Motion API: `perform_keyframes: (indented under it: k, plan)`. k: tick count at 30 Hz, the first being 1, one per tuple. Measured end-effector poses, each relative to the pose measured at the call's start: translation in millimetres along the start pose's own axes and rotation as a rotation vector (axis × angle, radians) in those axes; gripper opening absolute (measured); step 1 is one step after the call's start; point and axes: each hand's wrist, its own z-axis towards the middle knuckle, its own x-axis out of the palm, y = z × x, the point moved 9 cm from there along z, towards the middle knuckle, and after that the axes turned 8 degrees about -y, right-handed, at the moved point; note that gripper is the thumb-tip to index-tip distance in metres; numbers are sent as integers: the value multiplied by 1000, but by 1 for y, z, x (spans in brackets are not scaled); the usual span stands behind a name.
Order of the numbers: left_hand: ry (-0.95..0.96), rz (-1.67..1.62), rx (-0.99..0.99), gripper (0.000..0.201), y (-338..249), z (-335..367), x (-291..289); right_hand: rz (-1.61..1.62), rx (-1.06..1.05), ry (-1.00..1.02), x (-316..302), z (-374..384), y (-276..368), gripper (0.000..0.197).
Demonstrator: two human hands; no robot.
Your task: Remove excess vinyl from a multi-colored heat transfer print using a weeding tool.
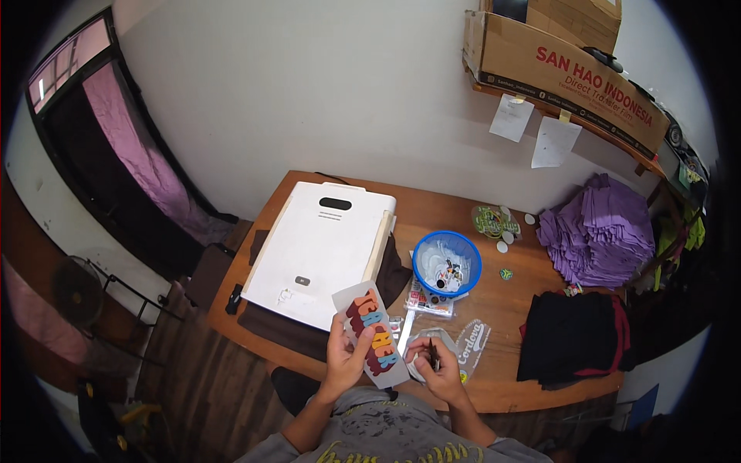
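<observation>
Two hands work in the lower middle of my feed, raised near the front edge of the desk [502, 305]. With the left hand [345, 363], the fingers grasp the lettered sheet [373, 328] along its left side, thumb lying across the print; the sheet is tilted, between the white machine [320, 247] and the right hand [442, 376]. On that side the fingers are curled around a small dark object [433, 353]. I suspect scissors, but I cannot make out blades.

If the step is trimming or tidying the sheet, as I judge, I would pinch only its margin, take the thumb off the letters, hold it flat without creasing and turn the sheet instead of twisting the right wrist.

For edges, I'd mind the machine's near right corner, close to the sheet's upper end in view, and the blue basket [479, 266] farther back. A loose sheet with white lettering [474, 346] lies just beside the right hand. More room opens rightward, over the wood before the dark folded garments [567, 339].
</observation>
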Motion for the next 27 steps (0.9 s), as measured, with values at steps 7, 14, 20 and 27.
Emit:
perform_keyframes:
  k: [7,14,20,27]
  plan:
    - [118,27,-90,35,8,-11,13,57,-73,-5,7,13,25,57]
    - [156,91,-150,22,18,-22,17,126,-101,-77,16,6,17,34]
    - [130,14,-142,21,15,-25,23,135,-131,-151,15,1,18,28]
    - [94,-37,-123,24,15,-25,24,197,-117,-159,17,-3,20,27]
